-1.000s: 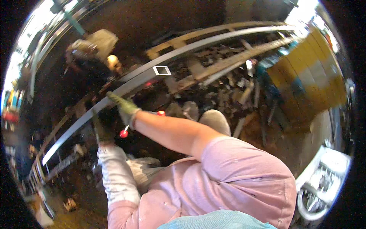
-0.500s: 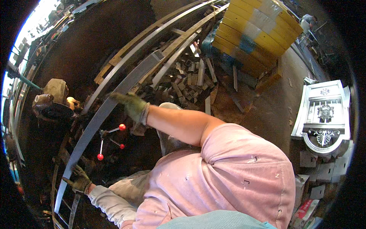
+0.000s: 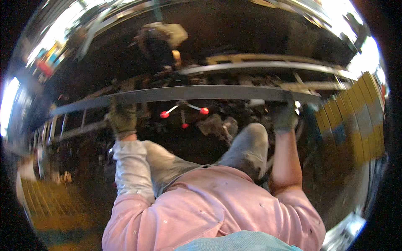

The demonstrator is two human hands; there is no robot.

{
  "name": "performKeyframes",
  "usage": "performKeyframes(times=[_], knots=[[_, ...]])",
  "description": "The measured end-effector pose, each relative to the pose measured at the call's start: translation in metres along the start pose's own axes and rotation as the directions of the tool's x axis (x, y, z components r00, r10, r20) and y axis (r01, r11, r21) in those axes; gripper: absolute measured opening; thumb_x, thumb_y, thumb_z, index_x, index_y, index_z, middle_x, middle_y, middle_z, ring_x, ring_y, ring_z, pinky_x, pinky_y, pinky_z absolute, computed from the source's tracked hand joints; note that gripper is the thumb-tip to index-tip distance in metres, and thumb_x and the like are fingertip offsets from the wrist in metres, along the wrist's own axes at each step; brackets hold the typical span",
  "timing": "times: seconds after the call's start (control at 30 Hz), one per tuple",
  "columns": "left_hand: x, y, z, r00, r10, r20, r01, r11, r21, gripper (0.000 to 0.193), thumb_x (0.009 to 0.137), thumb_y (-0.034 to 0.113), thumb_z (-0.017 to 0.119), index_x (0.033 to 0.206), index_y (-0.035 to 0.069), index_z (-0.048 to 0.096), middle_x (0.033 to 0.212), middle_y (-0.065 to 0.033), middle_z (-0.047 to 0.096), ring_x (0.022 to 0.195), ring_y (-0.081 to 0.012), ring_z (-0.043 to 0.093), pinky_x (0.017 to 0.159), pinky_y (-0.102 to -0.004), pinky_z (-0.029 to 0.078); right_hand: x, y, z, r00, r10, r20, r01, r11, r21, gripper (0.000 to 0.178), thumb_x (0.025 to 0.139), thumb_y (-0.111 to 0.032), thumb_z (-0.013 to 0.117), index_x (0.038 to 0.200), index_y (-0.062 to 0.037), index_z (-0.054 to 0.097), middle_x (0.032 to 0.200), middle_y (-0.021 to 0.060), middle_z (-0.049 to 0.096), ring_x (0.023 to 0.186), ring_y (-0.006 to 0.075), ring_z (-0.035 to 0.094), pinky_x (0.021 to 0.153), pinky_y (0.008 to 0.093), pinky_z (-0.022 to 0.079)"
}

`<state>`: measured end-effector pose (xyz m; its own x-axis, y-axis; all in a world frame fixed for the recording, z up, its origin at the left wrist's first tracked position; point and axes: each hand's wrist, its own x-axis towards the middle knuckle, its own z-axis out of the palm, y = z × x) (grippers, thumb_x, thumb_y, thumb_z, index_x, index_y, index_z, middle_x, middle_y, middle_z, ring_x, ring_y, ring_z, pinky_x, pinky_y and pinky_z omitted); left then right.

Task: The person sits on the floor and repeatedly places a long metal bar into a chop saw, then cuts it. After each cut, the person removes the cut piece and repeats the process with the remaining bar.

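A long flat grey metal bar [image 3: 197, 93] stretches across in front of me, from the far left to the right side. My left hand [image 3: 122, 119], in a dark green work glove, is closed on it left of the middle. Close to the bar's right end, my gloved right hand [image 3: 284, 116] grips it too; motion smears its fingers. Just on the near side of the bar, between my hands, is a three-spoked machine handle [image 3: 183, 105] with red ball knobs. The bar partly hides the dark machinery behind it.
Beyond the bar lie pale metal lengths [image 3: 268, 65] on a frame. A dirty motor-like unit [image 3: 161, 39] stands at the back. Stacks of yellow boards sit at right [image 3: 356, 119] and lower left [image 3: 54, 205]. My knees [image 3: 253, 144] are below the bar.
The view has swung round, so the bar that slanted along the left now lies crosswise before me. My right hand has shifted along it toward its right end. The left hand stays on it.
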<state>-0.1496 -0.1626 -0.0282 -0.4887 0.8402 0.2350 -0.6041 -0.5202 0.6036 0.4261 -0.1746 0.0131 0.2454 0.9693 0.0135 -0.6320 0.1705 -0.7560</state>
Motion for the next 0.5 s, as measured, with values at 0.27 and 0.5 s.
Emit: performKeyframes(times=[0.27, 0.5], knots=[[-0.021, 0.036, 0.013, 0.987, -0.156, 0.048, 0.163, 0.932, -0.324, 0.022, 0.105, 0.021, 0.064, 0.121, 0.010, 0.073, 0.123, -0.0134, 0.075, 0.116, -0.0331, 0.070, 0.103, -0.0605, 0.056, 0.027, -0.057, -0.022, 0.961, -0.113, 0.254, 0.013, 0.930, 0.368, 0.054, 0.101, -0.039, 0.069, 0.144, -0.0087, 0.059, 0.144, 0.0131, 0.062, 0.132, 0.0308, 0.058, 0.113, 0.0495, 0.050], [0.029, 0.031, 0.094, 0.972, -0.230, 0.044, 0.234, 0.942, -0.241, 0.017, 0.103, 0.025, 0.068, 0.110, 0.010, 0.071, 0.110, -0.0077, 0.076, 0.104, -0.0274, 0.072, 0.095, -0.0506, 0.060, 0.038, -0.163, -0.080, 0.788, -0.599, 0.146, 0.609, 0.793, -0.034, 0.039, 0.103, -0.024, 0.066, 0.138, -0.0071, 0.063, 0.139, 0.0138, 0.066, 0.129, 0.0292, 0.062, 0.110, 0.0461, 0.052]])
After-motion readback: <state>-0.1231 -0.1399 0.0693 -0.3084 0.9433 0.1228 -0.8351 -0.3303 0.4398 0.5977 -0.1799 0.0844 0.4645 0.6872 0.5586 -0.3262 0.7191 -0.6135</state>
